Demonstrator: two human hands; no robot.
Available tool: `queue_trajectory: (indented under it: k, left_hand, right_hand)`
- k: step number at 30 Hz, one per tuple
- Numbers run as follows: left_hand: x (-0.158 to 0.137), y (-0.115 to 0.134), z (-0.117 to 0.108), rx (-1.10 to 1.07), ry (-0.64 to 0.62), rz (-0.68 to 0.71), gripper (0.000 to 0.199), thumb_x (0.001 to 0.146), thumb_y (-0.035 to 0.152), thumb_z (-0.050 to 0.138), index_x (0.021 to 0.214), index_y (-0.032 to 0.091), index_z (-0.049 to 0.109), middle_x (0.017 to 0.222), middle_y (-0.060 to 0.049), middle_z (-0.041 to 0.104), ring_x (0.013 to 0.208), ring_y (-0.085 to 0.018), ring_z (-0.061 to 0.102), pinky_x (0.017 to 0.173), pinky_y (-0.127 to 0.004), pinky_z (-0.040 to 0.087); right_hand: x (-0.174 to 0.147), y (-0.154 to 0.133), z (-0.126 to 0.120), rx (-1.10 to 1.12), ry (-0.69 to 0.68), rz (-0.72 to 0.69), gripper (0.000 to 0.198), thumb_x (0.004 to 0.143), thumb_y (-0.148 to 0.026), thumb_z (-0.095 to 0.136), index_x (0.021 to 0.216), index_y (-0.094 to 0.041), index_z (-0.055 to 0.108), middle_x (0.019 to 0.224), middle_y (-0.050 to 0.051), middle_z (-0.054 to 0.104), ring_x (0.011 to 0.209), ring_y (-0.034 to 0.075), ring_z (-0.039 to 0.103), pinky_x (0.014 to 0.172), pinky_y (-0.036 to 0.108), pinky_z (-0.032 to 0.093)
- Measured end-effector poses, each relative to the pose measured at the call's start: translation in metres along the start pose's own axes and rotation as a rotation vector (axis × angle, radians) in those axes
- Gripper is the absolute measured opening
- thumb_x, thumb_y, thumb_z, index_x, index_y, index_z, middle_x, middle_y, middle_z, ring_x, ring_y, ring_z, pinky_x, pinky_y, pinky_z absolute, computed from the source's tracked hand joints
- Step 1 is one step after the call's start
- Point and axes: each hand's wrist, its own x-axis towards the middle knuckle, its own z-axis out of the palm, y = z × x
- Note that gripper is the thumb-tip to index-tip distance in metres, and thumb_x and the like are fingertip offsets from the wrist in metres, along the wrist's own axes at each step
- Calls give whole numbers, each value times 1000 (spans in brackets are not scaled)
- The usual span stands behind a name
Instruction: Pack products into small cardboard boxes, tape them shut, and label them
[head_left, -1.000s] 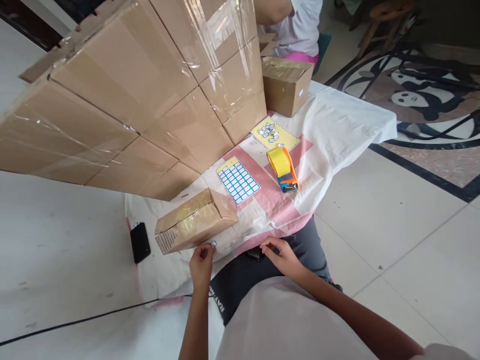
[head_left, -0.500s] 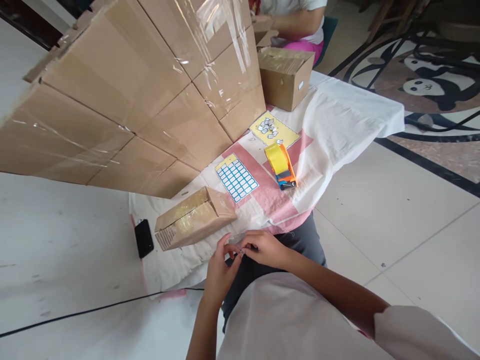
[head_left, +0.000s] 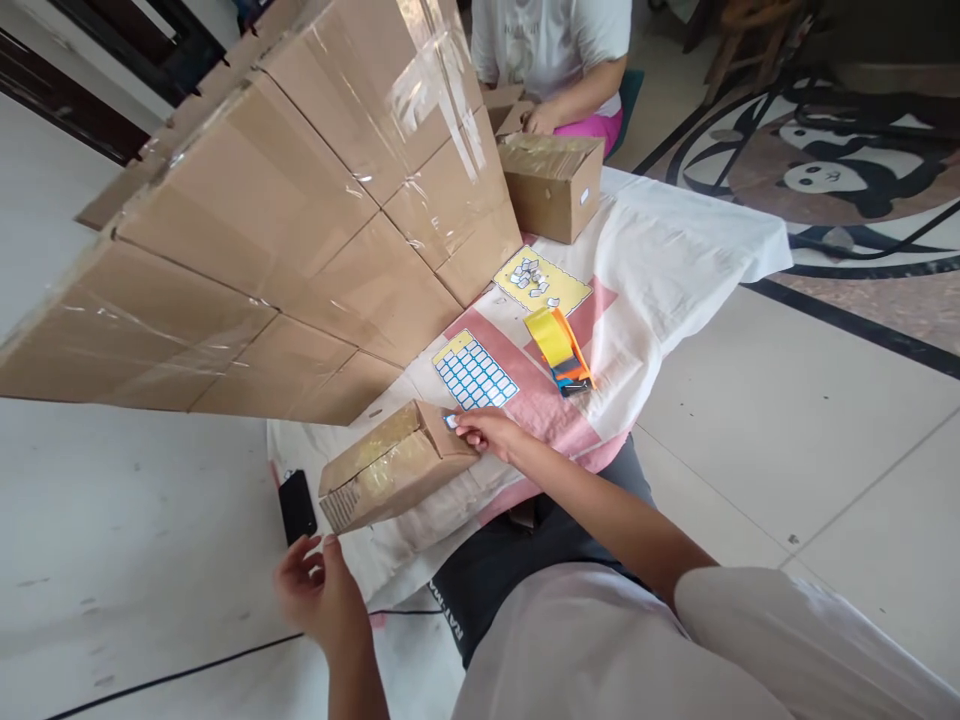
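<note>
- Right hand (head_left: 486,432): we pinch a small label (head_left: 450,421) between thumb and fingers, at the right end of the small box (head_left: 397,465); full adhesion cannot be told.
- Left hand (head_left: 319,590): we hold it loosely curled, blurred, near the box's printed end and the phone (head_left: 298,503); whether its fingertips meet, we cannot tell.
- Beyond the small box, we see the label sheet (head_left: 480,375), then the tape dispenser (head_left: 556,345).
- Farther out: a yellow sheet (head_left: 572,293) bearing paper scraps (head_left: 529,273), beside the taped carton wall (head_left: 330,260).
</note>
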Motion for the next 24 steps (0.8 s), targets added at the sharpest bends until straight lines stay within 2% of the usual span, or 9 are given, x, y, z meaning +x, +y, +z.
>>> queue_trajectory:
  k: [5, 9, 14, 16, 20, 24]
  left_hand:
    - [3, -10, 4, 26, -23, -35, 46, 75, 45, 75, 113, 21, 63, 102, -1, 65, 75, -12, 54, 64, -26, 42]
    - [7, -15, 9, 52, -29, -45, 47, 75, 45, 76, 114, 22, 64, 105, -1, 66, 77, -13, 55, 65, -26, 42]
    - [14, -25, 19, 39, -66, -49, 49, 81, 50, 69, 118, 19, 61, 112, -6, 65, 102, -20, 62, 79, -32, 49]
    - [16, -30, 23, 28, -106, -55, 52, 83, 53, 65, 121, 18, 59, 115, -8, 64, 106, -22, 62, 84, -36, 51]
    - [19, -37, 24, 64, -189, -49, 50, 88, 54, 58, 123, 19, 58, 116, -8, 62, 100, -22, 62, 88, -40, 52]
    - [19, -41, 24, 87, -206, -48, 49, 89, 53, 55, 124, 19, 55, 117, -8, 58, 97, -21, 60, 83, -38, 54]
  right_hand:
    - [0, 1, 0, -29, -63, 26, 30, 70, -30, 79, 61, -17, 54, 53, -5, 53, 40, 3, 34, 38, 19, 19]
    - [5, -3, -5, -79, -156, 79, 34, 67, -30, 80, 59, -17, 50, 49, -9, 47, 38, 2, 26, 37, 18, 15]
    - [13, -10, -10, -164, -253, 129, 35, 65, -30, 82, 60, -17, 50, 48, -9, 46, 39, 1, 26, 38, 16, 16]
    - [14, -10, -10, -195, -266, 126, 37, 66, -32, 82, 60, -17, 49, 48, -9, 46, 39, 2, 26, 38, 16, 17]
    - [18, -6, -8, -270, -227, 78, 37, 65, -34, 84, 61, -18, 51, 48, -9, 45, 39, 3, 27, 38, 18, 18]
    - [14, 7, -3, -319, -64, -130, 30, 68, -28, 84, 69, -18, 56, 51, -10, 46, 46, 6, 38, 45, 18, 26]
